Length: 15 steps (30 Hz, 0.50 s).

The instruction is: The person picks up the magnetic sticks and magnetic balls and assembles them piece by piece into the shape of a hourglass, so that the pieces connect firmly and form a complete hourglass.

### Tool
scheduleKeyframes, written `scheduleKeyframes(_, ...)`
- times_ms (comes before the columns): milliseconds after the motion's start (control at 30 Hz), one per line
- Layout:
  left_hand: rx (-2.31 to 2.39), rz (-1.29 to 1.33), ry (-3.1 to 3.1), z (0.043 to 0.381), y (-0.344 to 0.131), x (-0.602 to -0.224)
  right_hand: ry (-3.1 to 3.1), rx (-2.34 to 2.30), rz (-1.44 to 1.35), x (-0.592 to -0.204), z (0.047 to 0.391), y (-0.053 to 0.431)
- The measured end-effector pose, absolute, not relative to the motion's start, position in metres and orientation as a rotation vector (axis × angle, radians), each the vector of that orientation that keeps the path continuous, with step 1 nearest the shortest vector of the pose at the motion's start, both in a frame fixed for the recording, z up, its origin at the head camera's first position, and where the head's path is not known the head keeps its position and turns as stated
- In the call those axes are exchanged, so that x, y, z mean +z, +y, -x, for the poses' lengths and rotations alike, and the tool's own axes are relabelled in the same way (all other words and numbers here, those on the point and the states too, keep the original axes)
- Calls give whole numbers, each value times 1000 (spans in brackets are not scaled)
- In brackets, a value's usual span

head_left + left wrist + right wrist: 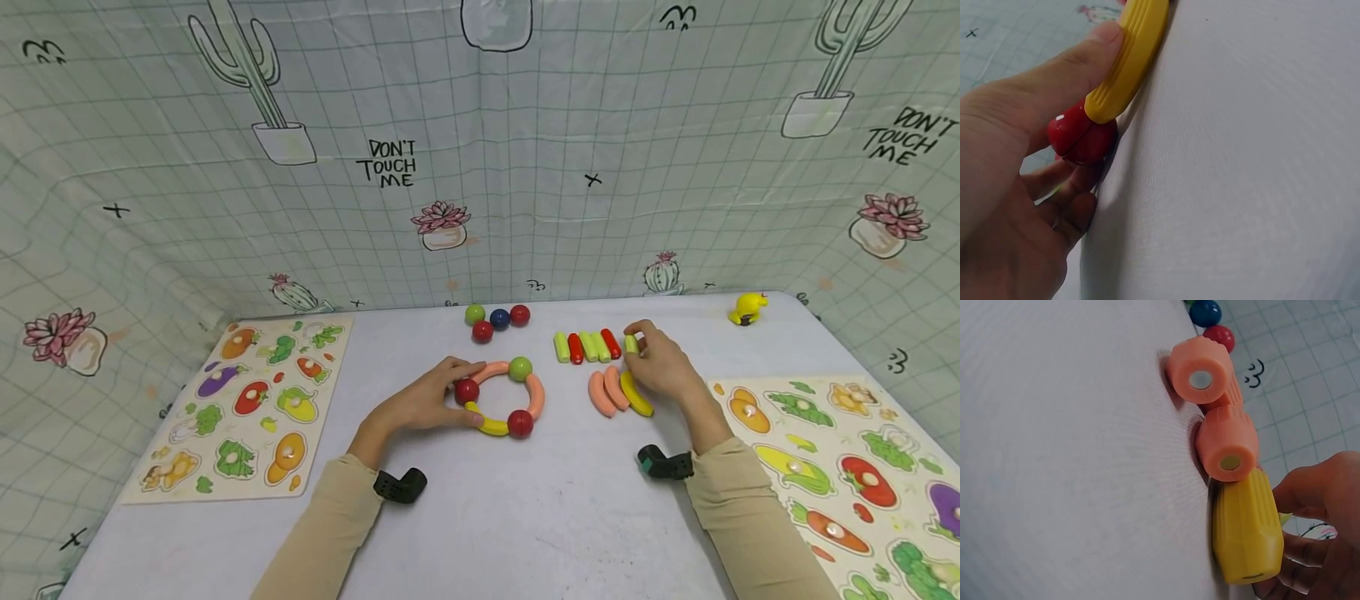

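Note:
On the white table lies a ring of toy rods and balls. It has a yellow curved rod (493, 427), pink curved rods (535, 396), a green ball (521, 368) and red balls (521, 423). My left hand (431, 396) spans the ring's left side, thumb resting on the yellow rod and fingers by the upper pink rod, around a red ball (1082, 134). My right hand (660, 362) pinches a short light-green rod (631, 342) at the right end of a row of green and red straight rods (588, 347). Just below it lie spare pink curved rods (1227, 442) and a yellow one (1247, 531).
Loose balls (499, 319) in green, blue and red sit behind the ring. A yellow toy duck (748, 307) stands at the back right. Vegetable picture boards lie at left (255, 450) and right (817, 442). A patterned cloth (480, 208) hangs behind the table.

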<state>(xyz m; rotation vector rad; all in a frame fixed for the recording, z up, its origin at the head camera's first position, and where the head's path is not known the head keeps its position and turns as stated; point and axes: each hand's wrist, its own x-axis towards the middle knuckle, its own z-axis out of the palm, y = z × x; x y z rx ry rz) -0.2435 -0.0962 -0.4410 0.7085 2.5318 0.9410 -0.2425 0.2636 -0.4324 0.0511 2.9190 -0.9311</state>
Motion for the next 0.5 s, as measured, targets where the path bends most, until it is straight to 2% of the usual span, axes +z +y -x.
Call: scheduleKeyframes(500, 943, -673, 2551, 244, -94, -443, 2897, -1016, -63, -434, 242, 265)
